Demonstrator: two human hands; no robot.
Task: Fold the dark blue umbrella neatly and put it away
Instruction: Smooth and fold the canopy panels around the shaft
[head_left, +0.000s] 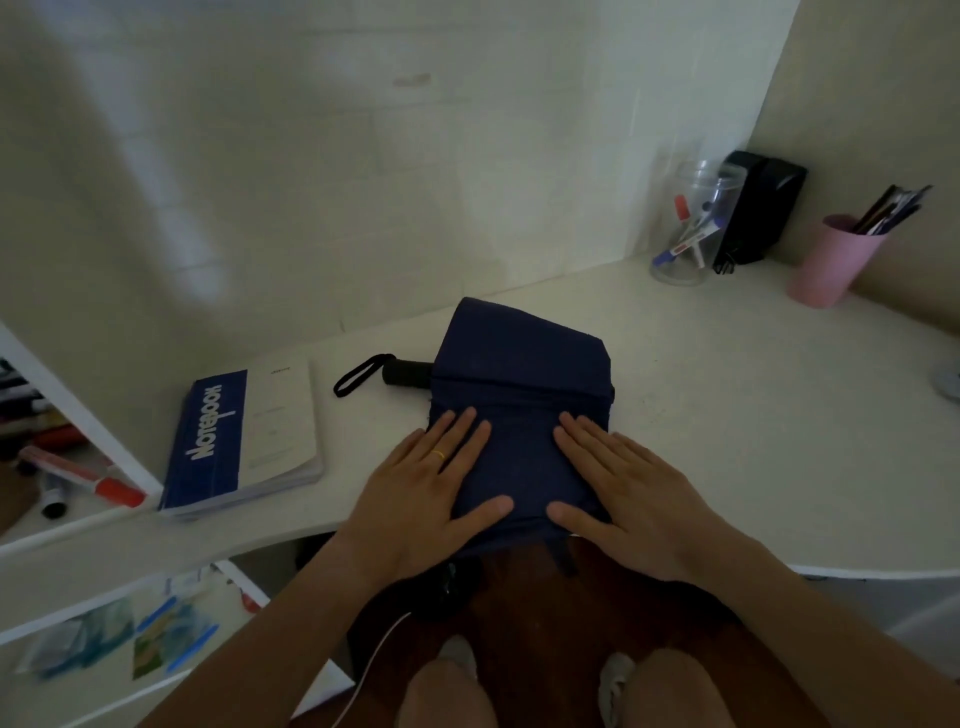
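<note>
The dark blue umbrella (519, 395) lies collapsed on the white desk (727, 415), its canopy flattened into a rough rectangle that reaches the desk's front edge. Its black handle (408, 372) with a wrist loop (358, 375) sticks out to the left. My left hand (431, 493) lies flat on the canopy's near left part, fingers spread, a gold ring on one finger. My right hand (628, 499) presses flat on the near right part. Neither hand grips the fabric.
A blue and white notebook (244, 441) lies left of the umbrella. At the back right stand a clear jar of markers (685, 228), a black box (758, 208) and a pink pen cup (831, 260). White shelves with markers and papers (78, 478) are at the left.
</note>
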